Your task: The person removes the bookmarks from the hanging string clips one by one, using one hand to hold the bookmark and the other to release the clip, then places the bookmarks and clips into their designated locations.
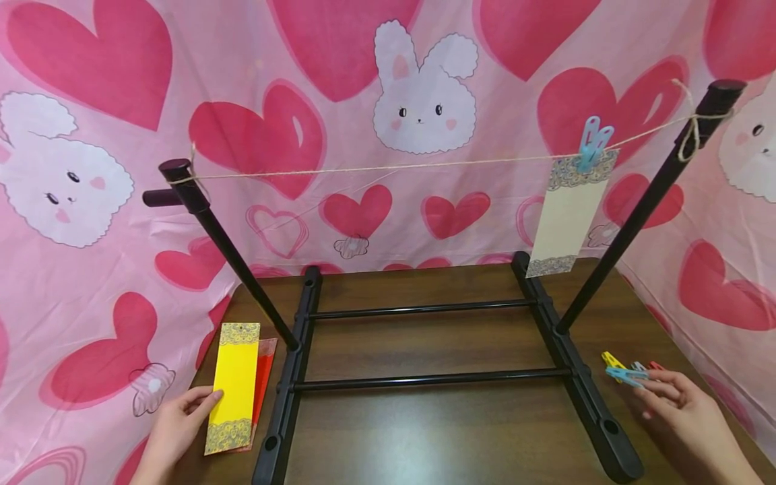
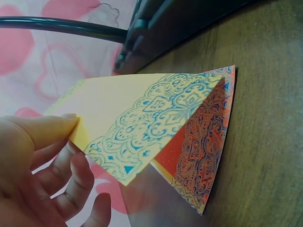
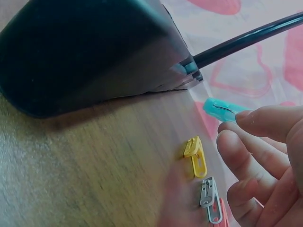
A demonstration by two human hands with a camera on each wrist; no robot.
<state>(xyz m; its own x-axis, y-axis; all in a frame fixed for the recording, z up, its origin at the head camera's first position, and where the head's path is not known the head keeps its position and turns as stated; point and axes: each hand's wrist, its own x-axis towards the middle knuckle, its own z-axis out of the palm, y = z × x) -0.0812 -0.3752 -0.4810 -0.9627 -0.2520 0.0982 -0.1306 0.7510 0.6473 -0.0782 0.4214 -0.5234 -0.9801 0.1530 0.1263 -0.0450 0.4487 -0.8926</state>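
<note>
My left hand (image 1: 178,428) pinches a yellow patterned card (image 1: 235,377) by its left edge, thumb on top. Under it a red card (image 1: 263,380) with a similar lace border lies on the table; the left wrist view shows the yellow one tilted up off it. At the right, my right hand (image 1: 688,411) pinches a light blue clothespin (image 3: 220,109) between thumb and fingers. Below that hand lie a yellow clothespin (image 3: 195,156), a grey clothespin (image 3: 209,198) and a red clothespin (image 3: 222,215). A cream card (image 1: 566,215) hangs from the string (image 1: 388,168) by a blue clothespin (image 1: 593,145).
A black frame stands on the wooden table (image 1: 424,431), with a left post (image 1: 236,259) and a right post (image 1: 642,215) holding the string. Two crossbars (image 1: 424,380) join its base rails. Pink heart-and-rabbit cloth (image 1: 339,135) hangs behind and at both sides.
</note>
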